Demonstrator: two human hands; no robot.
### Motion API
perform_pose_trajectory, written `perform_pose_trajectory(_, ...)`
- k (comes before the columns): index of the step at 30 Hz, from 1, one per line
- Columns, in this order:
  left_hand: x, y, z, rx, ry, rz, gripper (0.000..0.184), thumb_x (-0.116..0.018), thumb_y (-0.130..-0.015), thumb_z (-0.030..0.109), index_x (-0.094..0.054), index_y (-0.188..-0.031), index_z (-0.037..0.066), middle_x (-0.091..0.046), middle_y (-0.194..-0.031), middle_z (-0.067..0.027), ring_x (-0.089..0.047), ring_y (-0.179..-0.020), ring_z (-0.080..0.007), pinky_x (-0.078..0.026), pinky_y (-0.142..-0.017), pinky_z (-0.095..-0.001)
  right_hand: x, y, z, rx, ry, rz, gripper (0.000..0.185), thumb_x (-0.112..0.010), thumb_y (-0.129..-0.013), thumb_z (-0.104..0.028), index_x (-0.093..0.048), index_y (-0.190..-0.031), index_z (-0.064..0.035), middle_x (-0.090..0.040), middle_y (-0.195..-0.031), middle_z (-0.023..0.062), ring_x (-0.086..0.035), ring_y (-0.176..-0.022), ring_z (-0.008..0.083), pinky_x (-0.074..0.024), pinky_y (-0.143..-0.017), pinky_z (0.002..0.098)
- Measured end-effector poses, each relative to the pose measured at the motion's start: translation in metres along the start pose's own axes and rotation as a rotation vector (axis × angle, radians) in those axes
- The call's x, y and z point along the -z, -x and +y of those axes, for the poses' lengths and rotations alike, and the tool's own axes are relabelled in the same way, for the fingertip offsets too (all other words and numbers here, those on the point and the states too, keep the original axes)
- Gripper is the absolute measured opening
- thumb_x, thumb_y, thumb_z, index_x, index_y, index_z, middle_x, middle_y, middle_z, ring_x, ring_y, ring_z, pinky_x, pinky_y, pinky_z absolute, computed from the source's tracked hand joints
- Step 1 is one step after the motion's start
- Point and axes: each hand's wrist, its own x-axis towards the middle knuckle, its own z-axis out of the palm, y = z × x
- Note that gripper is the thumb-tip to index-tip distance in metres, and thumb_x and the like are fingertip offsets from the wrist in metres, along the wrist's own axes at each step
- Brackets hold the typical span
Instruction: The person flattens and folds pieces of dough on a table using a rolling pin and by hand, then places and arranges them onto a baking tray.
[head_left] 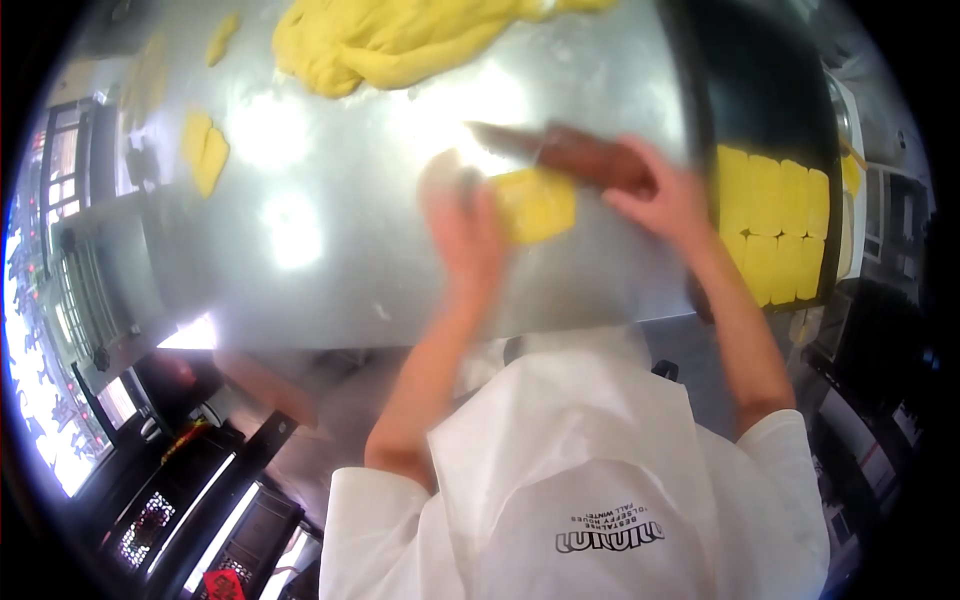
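My right hand (665, 195) is wrapped round a brown wooden rolling pin (590, 158), blurred, with a slim tapered dark end pointing left. Just below that end lies a flat, roughly square piece of yellow dough (540, 205) on the metal worktop (330, 270). At the left edge of this piece is my left hand (462, 215), its fingers smeared by motion. Whether those fingers grip the dough's edge is unclear.
A large mound of yellow dough (390, 40) lies at the worktop's far side. Smaller dough scraps (206, 152) are on the left. To the right, a dark tray (770, 100) carries flat yellow dough pieces (775, 225) in rows. The worktop's near edge runs before my apron (560, 430).
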Motion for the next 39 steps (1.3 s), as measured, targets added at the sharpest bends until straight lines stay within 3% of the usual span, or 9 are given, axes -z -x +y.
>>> perform_pose_trajectory(3,0.029,-0.007,-0.04,-0.056,-0.252,0.006,0.017,-0.058,-0.105,0.016,-0.066,-0.101,0.001,-0.065,-0.104,-0.0162,-0.06,-0.1,-0.0346,-0.048,-0.088,-0.0461,-0.006,-0.003,-0.018,0.382,0.161,-0.155,0.075,-0.083,-0.079,-0.055,-0.059,-0.143,-0.0229,-0.077,-0.095,0.0116,-0.073,-0.086,0.0351,-0.0569,-0.076,0.0427)
perform_pose_trajectory(6,0.021,-0.009,-0.07,-0.131,-0.36,-0.174,0.042,-0.056,-0.105,0.02,-0.053,-0.066,0.003,-0.054,-0.071,-0.0157,-0.053,-0.07,-0.0393,-0.041,-0.065,-0.0518,-0.027,-0.027,-0.027,0.319,0.245,-0.245,0.077,-0.082,-0.078,-0.056,-0.059,-0.143,-0.0211,-0.076,-0.095,0.0119,-0.072,-0.084,0.0352,-0.0559,-0.074,0.0429)
perform_pose_trajectory(12,0.024,0.025,-0.06,-0.123,-0.362,-0.178,0.045,-0.053,-0.107,0.028,-0.055,-0.069,0.002,-0.056,-0.069,-0.0191,-0.054,-0.067,-0.0423,-0.042,-0.062,-0.0521,-0.03,0.007,-0.008,0.463,0.23,-0.07,0.082,-0.077,-0.078,-0.065,-0.059,-0.142,-0.0181,-0.077,-0.091,0.0115,-0.073,-0.083,0.0359,-0.0564,-0.079,0.0431)
perform_pose_trajectory(15,0.018,0.017,-0.055,-0.014,-0.416,-0.207,0.049,-0.05,-0.109,0.03,-0.052,-0.069,0.002,-0.058,-0.071,-0.0198,-0.055,-0.068,-0.0432,-0.042,-0.062,-0.0529,-0.023,0.002,-0.012,0.253,0.163,-0.159,0.082,-0.079,-0.077,-0.065,-0.059,-0.143,-0.0197,-0.077,-0.09,0.0111,-0.073,-0.088,0.0352,-0.0567,-0.081,0.0426)
perform_pose_trajectory(20,0.02,-0.036,-0.036,0.328,0.191,-0.16,0.034,-0.057,-0.107,0.027,-0.07,-0.109,-0.004,-0.07,-0.09,-0.0154,-0.067,-0.083,-0.0264,-0.053,-0.082,-0.0391,-0.02,-0.017,0.013,-0.104,-0.132,0.16,0.042,-0.068,-0.097,-0.048,-0.071,-0.127,-0.0189,-0.076,-0.09,0.0118,-0.073,-0.086,0.0293,-0.0556,-0.08,0.0371)
perform_pose_trajectory(23,-0.004,-0.016,-0.045,0.101,-0.019,-0.272,0.034,-0.069,-0.098,0.025,-0.066,-0.117,-0.003,-0.069,-0.096,-0.0167,-0.067,-0.086,-0.0286,-0.054,-0.085,-0.0396,-0.026,0.012,0.045,-0.128,-0.111,0.4,0.037,-0.064,-0.102,-0.044,-0.07,-0.127,-0.0178,-0.075,-0.089,0.0113,-0.072,-0.084,0.0282,-0.0545,-0.081,0.0352)
perform_pose_trajectory(30,-0.009,-0.008,-0.03,0.082,-0.332,-0.518,0.031,-0.074,-0.092,0.022,-0.066,-0.111,-0.001,-0.067,-0.094,-0.0183,-0.064,-0.085,-0.0348,-0.053,-0.079,-0.0427,-0.029,0.055,0.002,-0.453,-0.404,0.54,0.043,-0.06,-0.105,-0.046,-0.07,-0.122,-0.0074,-0.064,-0.075,0.0013,-0.058,-0.067,0.0108,-0.0456,-0.069,0.0266)
perform_pose_trajectory(36,0.005,-0.003,0.007,0.286,0.194,-0.465,0.017,-0.071,-0.096,0.015,-0.069,-0.105,0.001,-0.068,-0.088,-0.0104,-0.064,-0.079,-0.0208,-0.053,-0.076,-0.0345,-0.028,0.057,0.003,-0.5,-0.556,0.591,0.045,-0.061,-0.105,-0.046,-0.07,-0.121,-0.0052,-0.06,-0.072,-0.0015,-0.054,-0.065,0.0077,-0.0426,-0.066,0.0248)
perform_pose_trajectory(39,0.021,-0.033,0.033,0.243,0.359,-0.443,0.011,-0.069,-0.096,0.01,-0.069,-0.103,0.002,-0.071,-0.089,-0.0185,-0.068,-0.074,-0.0304,-0.055,-0.074,-0.0382,-0.031,0.053,0.018,-0.495,-0.606,0.606,0.045,-0.061,-0.105,-0.046,-0.069,-0.12,-0.0044,-0.058,-0.072,-0.0017,-0.053,-0.064,0.0074,-0.0422,-0.066,0.0247)
